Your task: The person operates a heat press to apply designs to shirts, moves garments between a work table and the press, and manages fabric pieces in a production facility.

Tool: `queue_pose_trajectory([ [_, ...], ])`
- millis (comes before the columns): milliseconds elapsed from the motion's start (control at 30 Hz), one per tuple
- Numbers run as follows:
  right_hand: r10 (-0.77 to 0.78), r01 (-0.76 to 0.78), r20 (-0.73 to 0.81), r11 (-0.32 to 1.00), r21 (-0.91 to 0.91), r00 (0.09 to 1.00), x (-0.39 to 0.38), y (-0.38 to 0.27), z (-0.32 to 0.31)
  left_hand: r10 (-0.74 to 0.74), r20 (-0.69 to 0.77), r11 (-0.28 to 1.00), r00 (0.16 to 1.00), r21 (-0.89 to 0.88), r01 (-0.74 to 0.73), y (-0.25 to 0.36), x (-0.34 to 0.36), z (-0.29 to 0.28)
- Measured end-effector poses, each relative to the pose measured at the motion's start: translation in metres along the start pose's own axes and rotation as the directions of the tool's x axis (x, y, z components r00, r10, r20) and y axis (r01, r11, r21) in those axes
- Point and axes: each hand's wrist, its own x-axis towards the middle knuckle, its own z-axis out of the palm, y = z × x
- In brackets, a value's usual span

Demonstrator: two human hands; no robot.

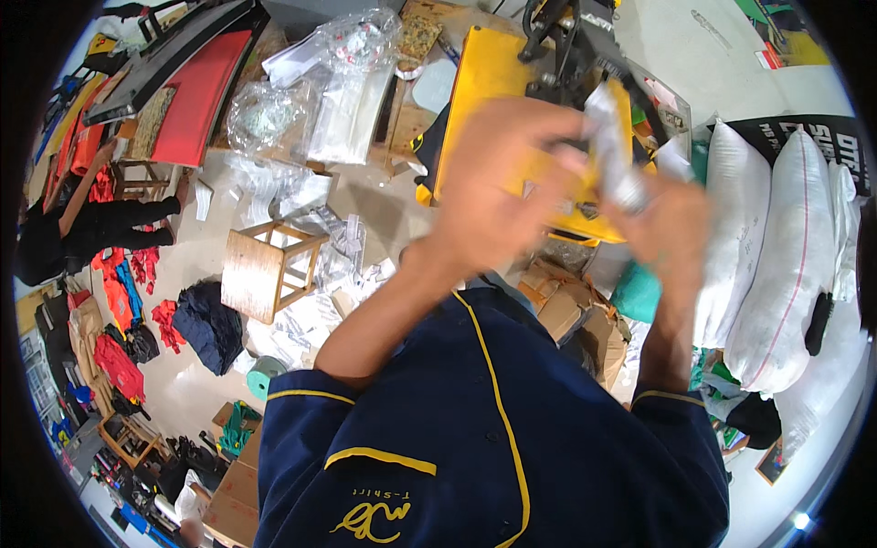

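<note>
In front of my chest, over a yellow work surface point(480, 68), both hands are raised and smeared by motion. My right hand point(667, 224) closes on the lower end of a white, narrow, crumpled-looking strip point(614, 146), whose material I cannot make out. The strip rises at a slant toward my left hand point(512, 173). My left fingers are bent close beside its upper part; the blur hides whether they touch it. A black machine point(589, 50) stands on the yellow surface just beyond my hands.
Bulging white sacks point(781, 265) stand at the right. Cardboard boxes point(571, 306) lie below the yellow surface. Left are a wooden stool point(254, 274), scattered white scraps point(297, 333) and a table with clear plastic bags point(269, 119). Another person point(91, 224) is at far left.
</note>
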Motion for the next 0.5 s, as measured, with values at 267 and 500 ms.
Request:
queue_pose_trajectory([
  [267, -0.155, 0.130, 0.022, 0.892, 0.434, 0.988, -0.036, 0.020, 0.083, -0.221, 0.755, 0.959, 0.617, 0.282, -0.002, -0.011, 0.010, 0.096],
  [500, -0.170, 0.094, 0.117, 0.872, 0.481, 0.978, -0.037, 0.016, 0.102, -0.063, 0.614, 0.989, 0.787, 0.146, -0.036, -0.054, -0.033, 0.097],
])
